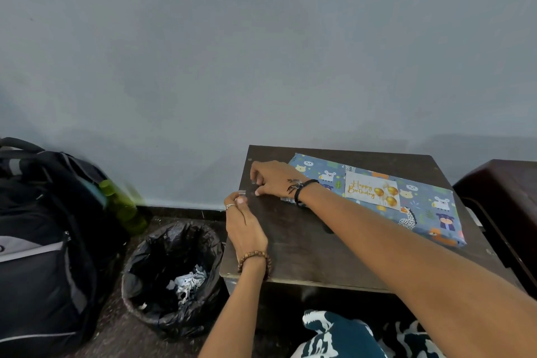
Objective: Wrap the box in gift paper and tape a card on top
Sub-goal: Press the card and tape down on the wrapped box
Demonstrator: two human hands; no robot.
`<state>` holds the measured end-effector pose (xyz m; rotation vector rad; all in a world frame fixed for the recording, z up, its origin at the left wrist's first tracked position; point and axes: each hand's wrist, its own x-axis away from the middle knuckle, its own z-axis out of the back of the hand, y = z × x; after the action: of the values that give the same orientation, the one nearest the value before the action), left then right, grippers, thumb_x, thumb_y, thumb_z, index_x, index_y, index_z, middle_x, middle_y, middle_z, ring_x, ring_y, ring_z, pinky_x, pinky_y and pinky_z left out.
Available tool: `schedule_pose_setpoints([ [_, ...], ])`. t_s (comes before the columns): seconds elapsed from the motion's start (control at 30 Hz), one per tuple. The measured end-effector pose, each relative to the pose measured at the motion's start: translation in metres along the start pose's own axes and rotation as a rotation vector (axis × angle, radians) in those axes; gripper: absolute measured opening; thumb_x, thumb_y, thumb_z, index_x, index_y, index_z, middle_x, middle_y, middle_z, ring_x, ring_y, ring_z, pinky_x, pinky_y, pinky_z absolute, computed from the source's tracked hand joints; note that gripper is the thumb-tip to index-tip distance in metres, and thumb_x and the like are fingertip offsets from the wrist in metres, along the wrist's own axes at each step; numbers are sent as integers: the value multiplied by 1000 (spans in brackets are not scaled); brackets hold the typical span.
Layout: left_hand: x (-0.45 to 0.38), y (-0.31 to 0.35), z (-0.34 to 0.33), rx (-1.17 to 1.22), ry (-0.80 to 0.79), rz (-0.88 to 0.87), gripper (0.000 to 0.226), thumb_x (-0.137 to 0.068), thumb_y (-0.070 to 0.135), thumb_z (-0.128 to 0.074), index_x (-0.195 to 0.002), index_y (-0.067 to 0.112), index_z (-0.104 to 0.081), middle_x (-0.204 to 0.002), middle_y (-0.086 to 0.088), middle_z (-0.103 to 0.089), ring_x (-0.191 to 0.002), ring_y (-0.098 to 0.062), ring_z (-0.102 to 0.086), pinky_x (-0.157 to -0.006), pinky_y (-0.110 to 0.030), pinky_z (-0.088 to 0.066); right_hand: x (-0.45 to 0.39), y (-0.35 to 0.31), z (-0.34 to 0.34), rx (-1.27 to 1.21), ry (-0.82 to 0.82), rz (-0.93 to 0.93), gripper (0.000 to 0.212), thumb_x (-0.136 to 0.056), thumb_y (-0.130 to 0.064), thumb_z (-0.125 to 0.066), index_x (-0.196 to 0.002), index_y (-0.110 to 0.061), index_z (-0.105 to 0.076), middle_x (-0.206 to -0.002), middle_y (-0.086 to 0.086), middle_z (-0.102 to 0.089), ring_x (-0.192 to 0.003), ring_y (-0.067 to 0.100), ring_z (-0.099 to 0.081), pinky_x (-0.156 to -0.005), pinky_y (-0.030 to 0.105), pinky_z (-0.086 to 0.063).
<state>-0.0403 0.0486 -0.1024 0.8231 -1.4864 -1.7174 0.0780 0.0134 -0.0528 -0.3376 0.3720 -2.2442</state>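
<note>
One dark wooden table (305,244), grey wall (261,52)

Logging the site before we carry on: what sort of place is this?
Probably a private room at home or in a hostel, not a workshop: a small dark wooden table against a plain painted wall, a backpack on the floor, and a lined waste bin beside the table.

wrapped box (421,203) lies along the table's (305,247) far right, card (372,190) on top; bin (174,276) left of the table, backpack (43,241) further left.
</note>
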Motion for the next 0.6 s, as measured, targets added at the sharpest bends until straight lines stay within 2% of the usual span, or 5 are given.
schedule_pose_setpoints([
  [0.07, 1, 1, 0, -9, 2, 3, 16, -101, 20, -30, -98, 23, -46, -90, 1, -55, -72, 0, -47, -61, -11, -34, 0, -1, -1, 117, -1, 55, 29, -85, -28, -64, -109, -13, -53, -109, 4, -63, -100, 21, -57, -81, 33, -46],
  [0.17, 1, 3, 0, -30, 4, 0, 18, -101, 20, -30, -101, 20, -48, -88, 2, -54, -70, -2, -48, -58, -16, -34, 1, 0, -5, 212, 54, 128, 27, -89, -29, -59, -108, -13, -50, -106, 4, -62, -97, 24, -57, -72, 30, -40],
  [0.23, 1, 4, 0, -48, 9, 5, 21, -101, 20, -30, -106, 15, -50, -91, 0, -55, -75, -11, -51, -62, -24, -33, 2, -1, -7, 259, 73, 165, 27, -90, -29, -56, -110, -12, -47, -106, 6, -62, -95, 25, -58, -71, 31, -41],
  [0.3, 1, 5, -1, -60, 12, 9, 23, -101, 20, -29, -109, 14, -50, -95, -1, -56, -82, -16, -51, -70, -26, -33, 2, -3, -7, 275, 79, 175, 28, -91, -27, -55, -111, -12, -44, -104, 8, -62, -93, 27, -58, -72, 33, -43],
  [0.6, 1, 3, 0, -54, 7, 8, 22, -101, 20, -30, -108, 14, -49, -98, -2, -56, -87, -18, -52, -73, -26, -33, 7, -5, -10, 378, 100, 224, 33, -95, -26, -49, -122, -11, -37, -107, 13, -62, -92, 32, -60, -76, 38, -51],
])
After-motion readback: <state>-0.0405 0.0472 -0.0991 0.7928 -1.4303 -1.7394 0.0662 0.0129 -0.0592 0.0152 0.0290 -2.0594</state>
